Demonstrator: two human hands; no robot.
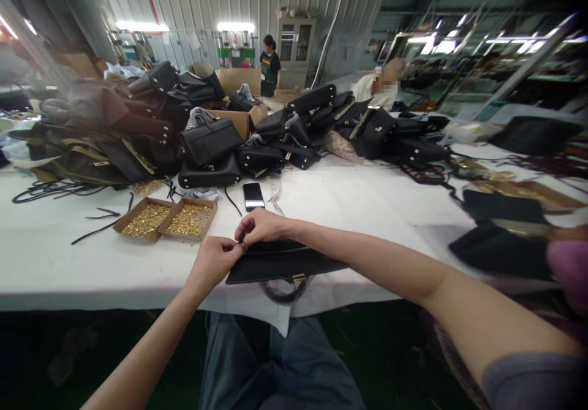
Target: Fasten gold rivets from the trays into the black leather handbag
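Note:
A black handbag [285, 266] lies on its side near the table's front edge, with a gold-coloured clasp [298, 278] and a dark curved handle [285, 293] towards me. My left hand [218, 260] is closed in a pinch at the bag's left end. Just above it, my right hand [260, 226] reaches across the bag, thumb and fingers pressed together on a small dark piece at the same corner. The fingertips of both hands nearly meet there and hide most of that piece. My right forearm covers part of the bag.
Two shallow cardboard trays [146, 219] [187, 219] hold small gold-coloured metal parts. A phone [253, 196] lies beyond my hands. Black handbags [214, 140] are heaped across the back. Dark straps [103, 223] lie at left. Another person's sleeve [567, 269] and black bag pieces [503, 247] are at right.

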